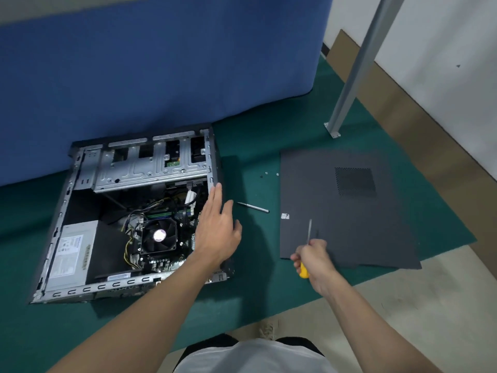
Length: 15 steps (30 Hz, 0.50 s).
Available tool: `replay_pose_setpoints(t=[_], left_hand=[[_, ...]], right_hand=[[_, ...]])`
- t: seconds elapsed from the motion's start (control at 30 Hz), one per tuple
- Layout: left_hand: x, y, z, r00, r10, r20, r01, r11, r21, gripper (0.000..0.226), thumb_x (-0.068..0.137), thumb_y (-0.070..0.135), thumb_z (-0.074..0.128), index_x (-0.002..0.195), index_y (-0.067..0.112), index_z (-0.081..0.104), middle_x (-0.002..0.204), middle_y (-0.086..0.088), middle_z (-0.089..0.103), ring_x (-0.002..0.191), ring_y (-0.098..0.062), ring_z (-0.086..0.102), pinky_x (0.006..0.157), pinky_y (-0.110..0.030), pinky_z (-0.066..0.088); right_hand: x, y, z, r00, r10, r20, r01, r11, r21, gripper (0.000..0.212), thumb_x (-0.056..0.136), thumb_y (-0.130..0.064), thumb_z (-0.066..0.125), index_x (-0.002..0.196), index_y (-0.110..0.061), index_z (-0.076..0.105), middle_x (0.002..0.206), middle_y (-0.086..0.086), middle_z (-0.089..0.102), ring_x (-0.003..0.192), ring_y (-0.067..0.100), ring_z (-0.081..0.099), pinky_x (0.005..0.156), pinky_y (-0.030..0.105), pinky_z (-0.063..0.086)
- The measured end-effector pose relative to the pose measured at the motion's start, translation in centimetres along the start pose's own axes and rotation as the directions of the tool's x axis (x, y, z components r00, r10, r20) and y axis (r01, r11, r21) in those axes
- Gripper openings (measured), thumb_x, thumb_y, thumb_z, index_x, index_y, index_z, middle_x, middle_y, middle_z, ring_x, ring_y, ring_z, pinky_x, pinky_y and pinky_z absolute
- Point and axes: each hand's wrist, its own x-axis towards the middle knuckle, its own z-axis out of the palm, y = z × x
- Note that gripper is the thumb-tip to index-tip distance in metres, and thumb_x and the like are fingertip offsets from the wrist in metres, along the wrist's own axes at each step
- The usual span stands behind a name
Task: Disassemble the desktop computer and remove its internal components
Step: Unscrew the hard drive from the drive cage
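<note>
An open desktop computer case (80,168) lies on its side on the green mat. Inside it I see a black CPU fan (158,235), a grey power supply (71,255), a metal drive cage (150,165) and bundled cables (161,204). My left hand (216,228) hovers over the case's right edge, fingers straight and pointing away from me. To the right, my right hand (312,258) grips a yellow-handled screwdriver (309,231) with its shaft pointing up, above the near edge of the removed black side panel (347,211).
A second slim tool (252,207) lies on the green mat (255,286) between case and panel. Small screws (269,174) sit near the panel's far left corner. A blue partition (161,63) stands behind the case. A grey metal post (357,63) rises at the right.
</note>
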Motion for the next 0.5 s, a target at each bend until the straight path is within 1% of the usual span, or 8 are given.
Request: replay_pose_setpoints(t=[0.07,0.17,0.2,0.23,0.3,0.33,0.4,0.5], left_hand=[[-0.1,-1.0,-0.7,0.999,0.025,0.020,-0.024,1.000,-0.019,0.059,0.099,0.034,0.045,0.150,0.009,0.026,0.163,-0.005,-0.001,0.149,-0.015,-0.004,0.120,-0.030,0.006],[-0.1,-2.7,-2.0,0.999,-0.001,0.051,0.001,1.000,0.004,0.067,0.100,0.046,0.037,0.155,0.016,0.012,0.163,0.002,0.001,0.149,-0.011,-0.002,0.119,-0.029,0.000],[0.0,-3.4,-2.4,0.998,-0.024,0.064,0.023,1.000,0.020,0.070,0.099,0.051,0.036,0.155,0.018,0.008,0.163,0.003,-0.001,0.149,-0.011,-0.003,0.119,-0.030,-0.001],[0.1,-4.0,-2.7,0.996,-0.049,0.078,0.046,0.998,0.030,0.073,0.098,0.055,0.034,0.155,0.018,0.006,0.163,0.004,-0.003,0.148,-0.011,-0.005,0.119,-0.031,-0.002],[0.5,-5.2,-3.3,0.992,-0.083,0.100,0.079,0.996,0.037,0.074,0.098,0.056,0.032,0.155,0.019,0.003,0.162,0.003,-0.007,0.148,-0.011,-0.009,0.118,-0.032,-0.004],[0.8,-5.8,-3.6,0.990,-0.092,0.107,0.088,0.995,0.042,0.074,0.098,0.056,0.032,0.155,0.019,0.002,0.162,0.003,-0.008,0.148,-0.011,-0.010,0.118,-0.032,-0.004],[1.5,-7.2,-4.2,0.988,-0.102,0.118,0.095,0.993,0.067,0.073,0.099,0.055,0.032,0.155,0.021,0.001,0.162,0.001,-0.010,0.148,-0.014,-0.012,0.118,-0.034,-0.005],[2.8,-9.0,-4.9,0.984,-0.086,0.154,0.070,0.992,0.102,0.073,0.098,0.057,0.031,0.155,0.023,0.001,0.162,-0.001,-0.013,0.148,-0.018,-0.015,0.118,-0.039,-0.005]], right_hand=[[-1.3,-1.2,1.3,0.983,-0.124,0.134,0.139,0.984,-0.109,0.032,0.088,0.004,0.036,0.113,-0.016,0.029,0.085,0.008,0.061,0.067,0.018,0.051,0.057,0.032,0.044],[-2.6,-4.0,3.0,0.914,-0.275,0.297,0.372,0.861,-0.347,0.018,0.089,0.000,0.039,0.101,-0.011,0.048,0.096,0.003,0.064,0.087,0.020,0.061,0.080,0.037,0.050],[-2.9,-5.1,3.5,0.889,-0.316,0.331,0.437,0.802,-0.408,0.012,0.089,-0.002,0.044,0.094,-0.007,0.054,0.093,0.005,0.066,0.088,0.021,0.063,0.080,0.035,0.050],[-3.1,-6.3,4.1,0.866,-0.355,0.351,0.489,0.746,-0.451,0.009,0.090,-0.006,0.049,0.088,-0.004,0.058,0.088,0.006,0.069,0.085,0.021,0.063,0.074,0.030,0.050],[-3.8,-8.9,5.2,0.828,-0.442,0.345,0.560,0.680,-0.473,0.016,0.091,-0.015,0.057,0.080,-0.008,0.065,0.076,0.002,0.071,0.077,0.016,0.061,0.058,0.015,0.044],[-4.1,-10.1,5.8,0.812,-0.483,0.327,0.583,0.674,-0.453,0.017,0.091,-0.018,0.059,0.078,-0.011,0.068,0.071,-0.001,0.071,0.072,0.011,0.060,0.051,0.010,0.040],[-4.5,-12.3,7.0,0.783,-0.560,0.270,0.621,0.679,-0.391,0.015,0.091,-0.020,0.061,0.082,-0.018,0.072,0.064,-0.004,0.070,0.058,0.003,0.060,0.051,0.007,0.042],[-4.7,-15.0,8.5,0.749,-0.649,0.133,0.656,0.698,-0.287,0.009,0.089,-0.017,0.064,0.088,-0.018,0.073,0.060,0.000,0.067,0.045,0.005,0.061,0.052,0.004,0.042]])
